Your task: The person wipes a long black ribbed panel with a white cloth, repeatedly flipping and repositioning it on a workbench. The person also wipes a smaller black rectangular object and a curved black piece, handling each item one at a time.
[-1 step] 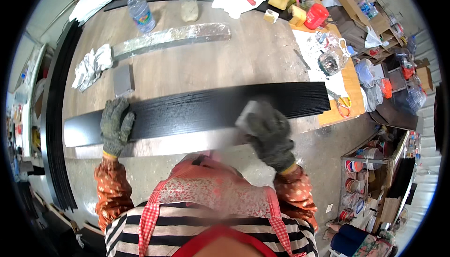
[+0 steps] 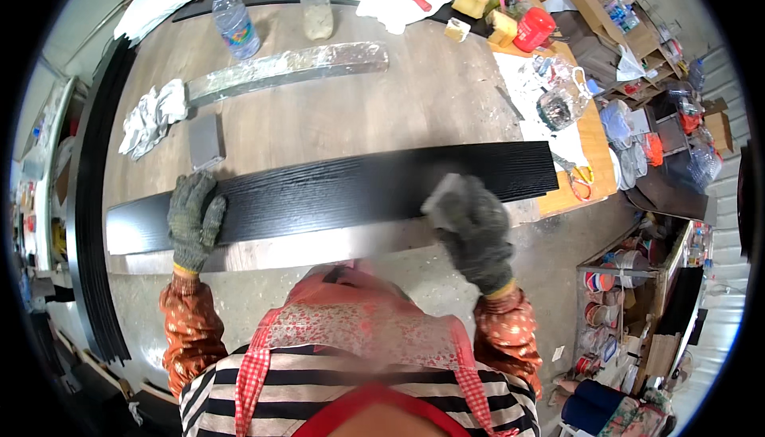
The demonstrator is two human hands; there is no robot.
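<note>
A long black board [image 2: 343, 194] with a fine-grained surface lies across the near side of the table. My left hand [image 2: 191, 218], in a dark grey knitted glove, rests flat on its left part with the fingers out. Over the right half, my gloved right hand [image 2: 476, 234] is closed around a light grey pad [image 2: 441, 194], held against the board near its front edge; motion blurs it, so its exact kind is unclear. Beyond my left hand sit a flat grey block [image 2: 206, 141] and a crumpled white cloth [image 2: 154, 118].
A stained bar [image 2: 287, 70] lies mid-table, with a water bottle [image 2: 236, 24] and a glass bottle [image 2: 317, 7] behind it. Sponges [image 2: 470, 3], a red jar [image 2: 534, 29] and scissors [image 2: 584, 182] are at right. Black strips [image 2: 96, 198] are stacked along the left.
My right hand has slid a little to the right and nearer to me with the grey pad. My left hand stays on the board.
</note>
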